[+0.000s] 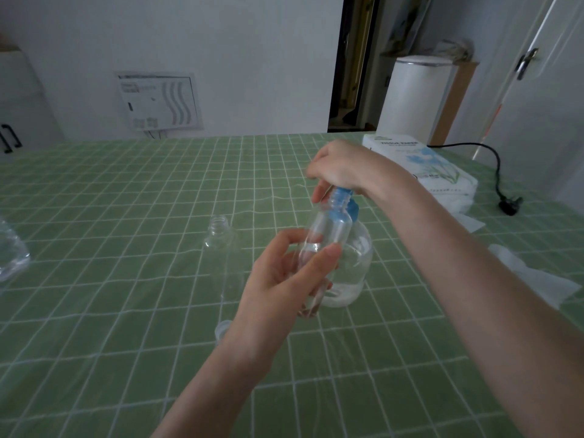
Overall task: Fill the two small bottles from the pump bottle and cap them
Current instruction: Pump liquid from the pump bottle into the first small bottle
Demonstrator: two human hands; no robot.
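My left hand (284,276) grips a small clear bottle (328,229), tilted, with its open neck up under the blue pump head. My right hand (341,169) rests on top of the blue pump (343,197) of the round clear pump bottle (357,267), fingers curled over it. The pump bottle stands on the green checked tablecloth (126,311) and holds clear liquid in its lower part. A second small clear bottle (221,245) stands uncapped to the left. A small clear cap (222,328) lies near my left wrist, partly hidden.
A tissue pack (420,165) lies at the back right, with loose white tissues (537,279) along the right edge. A black cable and plug (505,197) lie beyond them. A clear plastic bottle (12,251) sits at the far left edge.
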